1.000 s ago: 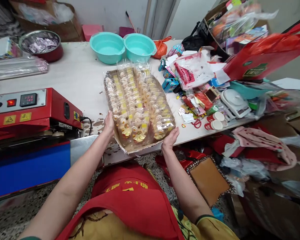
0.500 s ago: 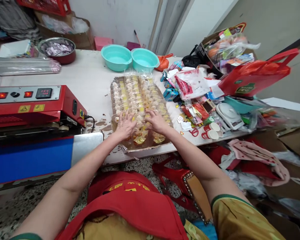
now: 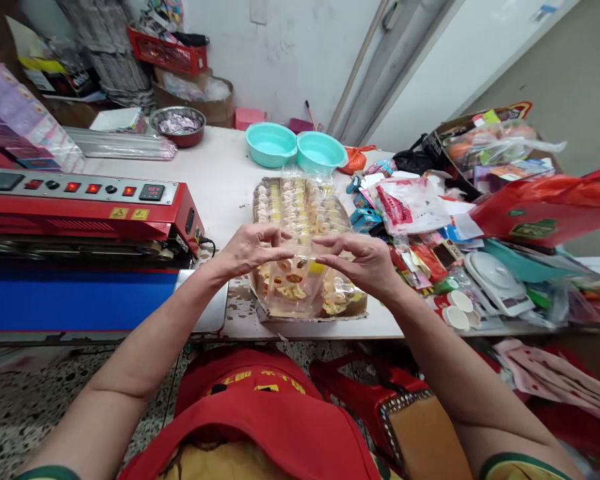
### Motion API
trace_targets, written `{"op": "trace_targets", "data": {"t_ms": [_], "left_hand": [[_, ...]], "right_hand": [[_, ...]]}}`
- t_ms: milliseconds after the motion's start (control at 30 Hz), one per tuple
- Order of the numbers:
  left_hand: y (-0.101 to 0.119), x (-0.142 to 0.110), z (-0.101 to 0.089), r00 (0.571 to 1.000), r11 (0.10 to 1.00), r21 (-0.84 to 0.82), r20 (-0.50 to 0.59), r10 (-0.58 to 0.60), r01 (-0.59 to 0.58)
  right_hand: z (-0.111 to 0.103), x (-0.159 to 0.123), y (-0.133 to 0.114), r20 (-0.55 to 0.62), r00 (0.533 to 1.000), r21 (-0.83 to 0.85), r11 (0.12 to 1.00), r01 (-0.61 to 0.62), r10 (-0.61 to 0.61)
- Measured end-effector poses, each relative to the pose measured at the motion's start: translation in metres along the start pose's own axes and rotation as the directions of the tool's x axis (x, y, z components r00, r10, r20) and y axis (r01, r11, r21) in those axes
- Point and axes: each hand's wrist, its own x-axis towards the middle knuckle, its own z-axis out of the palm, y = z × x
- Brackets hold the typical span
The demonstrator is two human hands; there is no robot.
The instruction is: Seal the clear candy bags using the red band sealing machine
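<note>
Pinching a clear bag w/ both hands: L hand is gripping its upper edge on one side, thumb & fingertips drawn nearly together w/ film btwn them; R hand is doing the same on the other side, thumb & forefinger almost meeting, rest of fingers bending loosely. Fingertips of the two hands are facing each other, just apart. Bag is hanging over the near L part of a cardboard tray, showing yellow wavy pcs & small round bits inside; whether its bottom is touching the tray, can't make out. Rows of similar filled bags are lying in the tray behind it, & tray is resting near front edge of white table. Red machine is standing to L, lights glowing; 2 teal basins are sitting behind tray; white scale & paper cups are standing to R
</note>
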Motion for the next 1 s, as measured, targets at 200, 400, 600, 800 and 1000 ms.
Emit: {"op": "trace_targets", "data": {"t_ms": [200, 400, 600, 800, 1000], "left_hand": [[0.018, -0.03, -0.019, 0.893, 0.864, -0.456, -0.266, -0.363, 0.215], [-0.007, -0.079, -0.028, 0.659, 0.793, -0.546, -0.495, -0.566, 0.271], [-0.067, -0.124, -0.024, 0.383, 0.748, -0.61, -0.646, -0.66, 0.261], [-0.121, -0.14, -0.046, 0.214, 0.683, -0.655, -0.652, -0.727, 0.323], [-0.12, -0.159, -0.08, 0.242, 0.518, -0.766, -0.458, -0.855, 0.382]], "right_hand": [[0.05, 0.033, -0.019, -0.134, 0.977, 0.359, 0.927, -0.11, 0.168], [0.115, 0.044, -0.01, 0.041, 0.949, 0.502, 0.815, -0.289, 0.312], [0.193, 0.041, 0.012, 0.3, 0.825, 0.611, 0.568, -0.552, 0.479], [0.261, 0.05, 0.03, 0.351, 0.748, 0.641, 0.438, -0.63, 0.563], [0.297, 0.069, 0.044, 0.265, 0.706, 0.648, 0.421, -0.634, 0.656]]}}
